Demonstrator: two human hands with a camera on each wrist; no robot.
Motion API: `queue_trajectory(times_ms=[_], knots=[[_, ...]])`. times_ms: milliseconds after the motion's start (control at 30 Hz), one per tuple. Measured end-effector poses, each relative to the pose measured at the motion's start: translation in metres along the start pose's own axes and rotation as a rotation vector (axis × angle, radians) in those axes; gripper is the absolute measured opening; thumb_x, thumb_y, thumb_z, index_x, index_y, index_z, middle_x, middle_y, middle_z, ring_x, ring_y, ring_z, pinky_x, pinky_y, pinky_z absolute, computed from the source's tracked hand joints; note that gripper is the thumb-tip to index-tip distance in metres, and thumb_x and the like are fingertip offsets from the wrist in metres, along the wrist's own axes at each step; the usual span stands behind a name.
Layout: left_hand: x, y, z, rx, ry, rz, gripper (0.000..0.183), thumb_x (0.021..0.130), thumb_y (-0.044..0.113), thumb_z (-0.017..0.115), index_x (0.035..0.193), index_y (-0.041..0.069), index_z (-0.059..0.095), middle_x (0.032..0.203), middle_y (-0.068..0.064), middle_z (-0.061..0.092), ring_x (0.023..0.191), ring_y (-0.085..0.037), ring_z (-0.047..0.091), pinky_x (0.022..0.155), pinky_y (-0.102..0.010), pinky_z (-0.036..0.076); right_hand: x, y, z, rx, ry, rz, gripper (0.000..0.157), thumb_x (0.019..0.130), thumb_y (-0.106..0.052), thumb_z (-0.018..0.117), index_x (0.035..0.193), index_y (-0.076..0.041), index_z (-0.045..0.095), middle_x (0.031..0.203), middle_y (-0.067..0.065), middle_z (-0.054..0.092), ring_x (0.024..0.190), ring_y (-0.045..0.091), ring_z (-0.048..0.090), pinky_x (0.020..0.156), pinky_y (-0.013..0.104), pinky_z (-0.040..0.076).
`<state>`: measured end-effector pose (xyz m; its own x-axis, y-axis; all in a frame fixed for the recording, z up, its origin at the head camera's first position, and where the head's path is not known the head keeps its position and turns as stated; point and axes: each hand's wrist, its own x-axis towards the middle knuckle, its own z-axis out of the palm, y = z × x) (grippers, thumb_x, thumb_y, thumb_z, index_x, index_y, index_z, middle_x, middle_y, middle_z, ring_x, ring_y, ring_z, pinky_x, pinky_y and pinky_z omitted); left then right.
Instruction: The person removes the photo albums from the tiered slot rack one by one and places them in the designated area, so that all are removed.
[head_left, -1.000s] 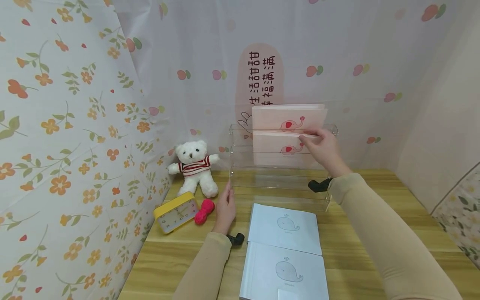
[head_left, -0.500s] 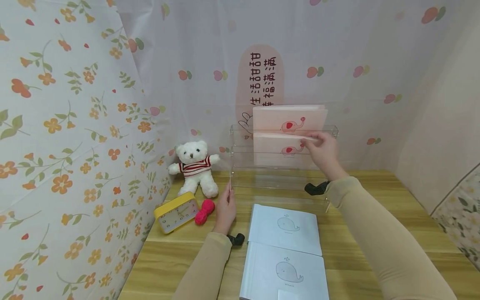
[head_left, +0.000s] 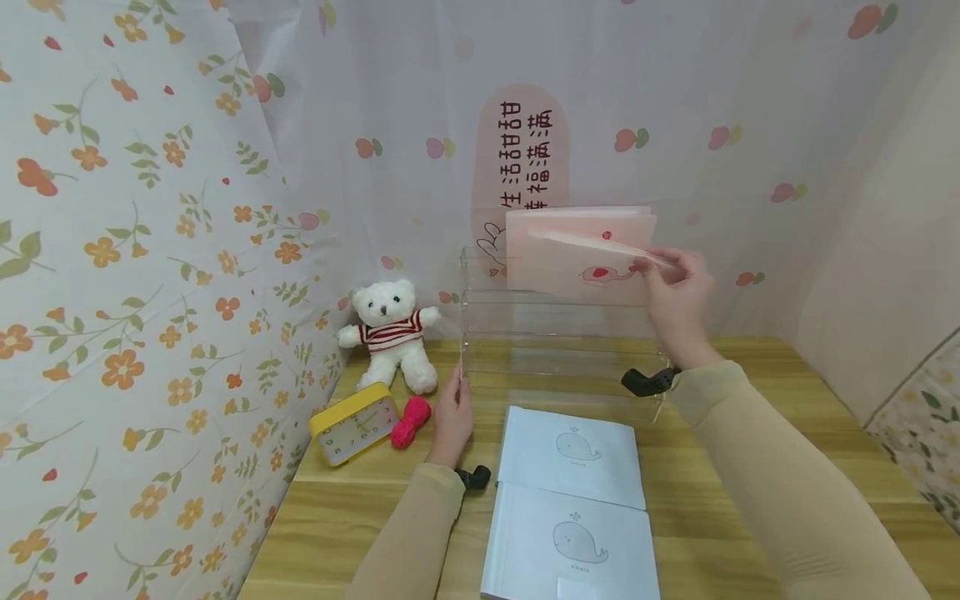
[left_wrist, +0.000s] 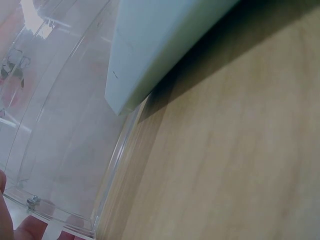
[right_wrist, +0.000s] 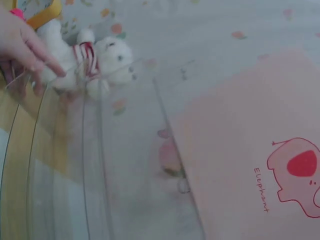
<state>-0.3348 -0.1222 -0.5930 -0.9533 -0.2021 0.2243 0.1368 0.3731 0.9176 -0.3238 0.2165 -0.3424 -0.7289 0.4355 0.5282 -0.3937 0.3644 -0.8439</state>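
My right hand (head_left: pixel 681 300) pinches the right end of a pink notebook (head_left: pixel 562 265) with a red elephant drawing. The notebook is tilted, its right end lower, in front of a second pink notebook (head_left: pixel 585 223) standing at the top of a clear tiered acrylic rack (head_left: pixel 555 337). In the right wrist view, a pink cover (right_wrist: pixel 235 135) shows the word Elephant; rack ledges lie beside it. My left hand (head_left: pixel 452 417) holds the rack's left side panel near its bottom. In the left wrist view only its fingertips (left_wrist: pixel 31 227) show, at the clear panel's edge.
Two pale blue notebooks (head_left: pixel 532 458) with whale drawings lie on the wooden table (head_left: pixel 720 500) before the rack. To the left are a white teddy bear (head_left: pixel 386 362), a yellow clock (head_left: pixel 348 400) and a pink yarn bundle (head_left: pixel 410 422). Patterned cloth hangs behind.
My right hand has raised the front pink notebook from the rack's second tier, up and to the right, tilting it. My left hand keeps its hold on the rack.
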Motion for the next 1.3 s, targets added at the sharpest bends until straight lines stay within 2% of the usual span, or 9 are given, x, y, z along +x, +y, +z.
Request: queue_trajectory(times_ms=[200, 400, 500, 700, 733, 900, 967, 1100, 1300], knots=[[-0.001, -0.002, 0.001, 0.006, -0.002, 0.015, 0.050, 0.117, 0.035, 0.051, 0.167, 0.042, 0.048, 0.162, -0.007, 0.062, 0.151, -0.033, 0.057, 0.123, -0.058, 0.049, -0.008, -0.003, -0.034, 0.044, 0.105, -0.012, 0.034, 0.097, -0.029, 0.085, 0.125, -0.008, 0.081, 0.106, -0.022, 0.061, 0.093, -0.003, 0.066, 0.078, 0.010, 0.053], [-0.004, 0.000, 0.001, 0.016, 0.013, 0.029, 0.049, 0.118, 0.036, 0.052, 0.167, 0.038, 0.049, 0.160, -0.008, 0.064, 0.148, -0.035, 0.060, 0.121, -0.059, 0.051, -0.022, 0.005, -0.066, 0.081, 0.177, 0.065, 0.028, 0.097, -0.026, 0.085, 0.122, -0.014, 0.083, 0.104, -0.018, 0.064, 0.088, 0.000, 0.065, 0.073, 0.010, 0.053], [-0.008, 0.007, -0.001, 0.021, 0.019, 0.042, 0.049, 0.118, 0.040, 0.050, 0.167, 0.036, 0.049, 0.158, -0.010, 0.065, 0.145, -0.038, 0.062, 0.119, -0.060, 0.052, -0.032, 0.013, -0.080, 0.096, 0.236, 0.101, 0.028, 0.096, -0.026, 0.086, 0.121, -0.015, 0.083, 0.102, -0.018, 0.067, 0.086, 0.001, 0.063, 0.073, 0.009, 0.052], [-0.017, 0.022, -0.005, 0.014, 0.007, 0.059, 0.051, 0.119, 0.038, 0.047, 0.169, 0.029, 0.047, 0.159, -0.015, 0.064, 0.143, -0.041, 0.063, 0.115, -0.064, 0.053, -0.049, 0.039, -0.110, 0.245, 0.405, 0.133, 0.029, 0.090, -0.022, 0.091, 0.115, -0.009, 0.084, 0.092, -0.011, 0.071, 0.074, 0.004, 0.057, 0.065, 0.012, 0.047], [-0.017, 0.022, -0.005, 0.013, 0.004, 0.053, 0.051, 0.119, 0.038, 0.047, 0.169, 0.029, 0.046, 0.159, -0.014, 0.063, 0.143, -0.039, 0.062, 0.115, -0.063, 0.053, -0.052, 0.044, -0.116, 0.281, 0.426, 0.139, 0.029, 0.089, -0.020, 0.093, 0.113, -0.008, 0.084, 0.088, -0.009, 0.071, 0.070, 0.004, 0.056, 0.063, 0.012, 0.045], [-0.017, 0.022, -0.005, 0.018, 0.004, 0.052, 0.051, 0.119, 0.039, 0.046, 0.169, 0.030, 0.046, 0.159, -0.016, 0.064, 0.143, -0.041, 0.062, 0.115, -0.064, 0.053, -0.074, 0.062, -0.147, 0.291, 0.525, 0.220, 0.028, 0.085, -0.021, 0.096, 0.109, -0.010, 0.085, 0.077, -0.010, 0.070, 0.063, 0.002, 0.053, 0.057, 0.011, 0.038], [-0.015, 0.019, -0.004, 0.032, 0.012, 0.058, 0.051, 0.119, 0.041, 0.046, 0.169, 0.032, 0.047, 0.158, -0.015, 0.065, 0.142, -0.041, 0.063, 0.114, -0.063, 0.054, -0.082, 0.067, -0.157, 0.224, 0.563, 0.233, 0.028, 0.086, -0.023, 0.095, 0.110, -0.012, 0.086, 0.080, -0.013, 0.070, 0.065, 0.001, 0.052, 0.058, 0.011, 0.038], [-0.011, 0.012, -0.002, 0.029, 0.025, 0.072, 0.050, 0.119, 0.042, 0.046, 0.168, 0.032, 0.048, 0.157, -0.016, 0.065, 0.142, -0.042, 0.063, 0.113, -0.061, 0.055, -0.089, 0.076, -0.169, 0.162, 0.619, 0.219, 0.029, 0.087, -0.025, 0.091, 0.114, -0.014, 0.086, 0.088, -0.016, 0.072, 0.070, 0.000, 0.054, 0.062, 0.010, 0.040], [-0.007, 0.009, -0.001, 0.004, 0.022, 0.063, 0.050, 0.118, 0.041, 0.048, 0.168, 0.032, 0.049, 0.159, -0.015, 0.064, 0.145, -0.042, 0.061, 0.117, -0.062, 0.052, -0.091, 0.082, -0.182, 0.291, 0.717, 0.291, 0.032, 0.079, -0.028, 0.096, 0.107, -0.014, 0.086, 0.087, -0.014, 0.078, 0.082, -0.002, 0.069, 0.074, 0.009, 0.052]])
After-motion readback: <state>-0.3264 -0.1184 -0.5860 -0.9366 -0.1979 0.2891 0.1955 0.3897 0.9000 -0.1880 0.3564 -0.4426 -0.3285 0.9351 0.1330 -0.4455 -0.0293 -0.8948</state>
